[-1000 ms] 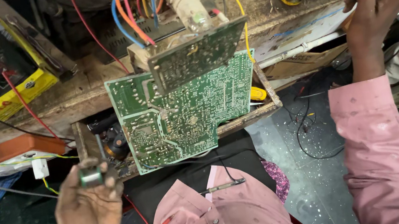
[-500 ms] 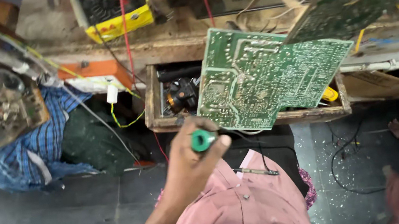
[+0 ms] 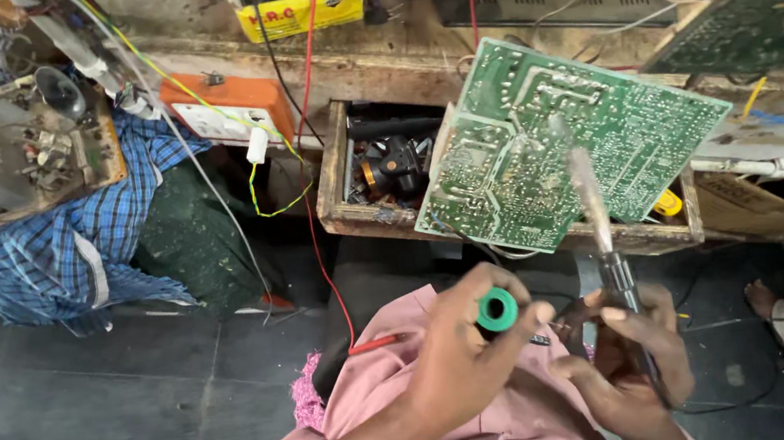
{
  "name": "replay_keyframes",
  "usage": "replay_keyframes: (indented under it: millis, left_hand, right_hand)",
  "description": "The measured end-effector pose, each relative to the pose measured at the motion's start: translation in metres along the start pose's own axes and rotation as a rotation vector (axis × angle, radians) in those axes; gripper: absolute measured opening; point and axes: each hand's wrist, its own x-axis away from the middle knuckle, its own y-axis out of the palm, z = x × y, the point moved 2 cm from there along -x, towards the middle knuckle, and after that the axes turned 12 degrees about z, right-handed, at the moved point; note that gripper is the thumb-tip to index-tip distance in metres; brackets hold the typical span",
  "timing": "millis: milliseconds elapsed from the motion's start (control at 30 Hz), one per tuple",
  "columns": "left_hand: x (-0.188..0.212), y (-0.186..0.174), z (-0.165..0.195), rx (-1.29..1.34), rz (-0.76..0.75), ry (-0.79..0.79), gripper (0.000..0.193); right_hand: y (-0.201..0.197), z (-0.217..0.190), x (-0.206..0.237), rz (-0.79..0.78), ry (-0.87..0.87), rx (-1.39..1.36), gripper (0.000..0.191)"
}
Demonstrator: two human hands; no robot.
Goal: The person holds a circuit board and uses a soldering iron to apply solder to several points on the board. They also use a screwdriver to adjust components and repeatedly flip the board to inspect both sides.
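My left hand (image 3: 464, 347) grips a small green spool (image 3: 497, 310), held over my lap in a pink shirt. My right hand (image 3: 627, 355) sits just to its right and holds a soldering iron (image 3: 597, 223) by its dark handle, with the tip pointing up toward a large green circuit board (image 3: 563, 142). That board leans tilted across an open wooden drawer (image 3: 339, 182) at the bench front. The iron's tip is blurred and looks close to the board's lower edge; contact cannot be judged.
A second green board (image 3: 754, 21) lies at the upper right. An orange box (image 3: 221, 106), a yellow meter (image 3: 293, 6) and red and yellow wires crowd the wooden bench. An open chassis (image 3: 1, 160) rests on blue checked cloth at left. Another person's bare foot (image 3: 771, 301) shows at right.
The view swung left and down. My left hand brought the green spool toward my lap, and my right hand came down from the bench with the soldering iron to meet it.
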Motion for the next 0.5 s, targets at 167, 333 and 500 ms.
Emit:
replay_keyframes:
  millis: [167, 333, 500]
  left_hand:
    - [0.007, -0.009, -0.007, -0.039, -0.136, -0.098, 0.014]
    - [0.002, -0.025, -0.017, -0.091, -0.049, -0.054, 0.014]
    - [-0.003, -0.043, -0.02, -0.109, -0.013, 0.066, 0.007]
  right_hand:
    - [0.02, -0.005, -0.002, 0.053, 0.063, 0.006, 0.041]
    - [0.025, -0.001, -0.004, 0.059, 0.031, -0.003, 0.042]
    - [0.031, 0.006, -0.004, 0.039, 0.069, 0.008, 0.042]
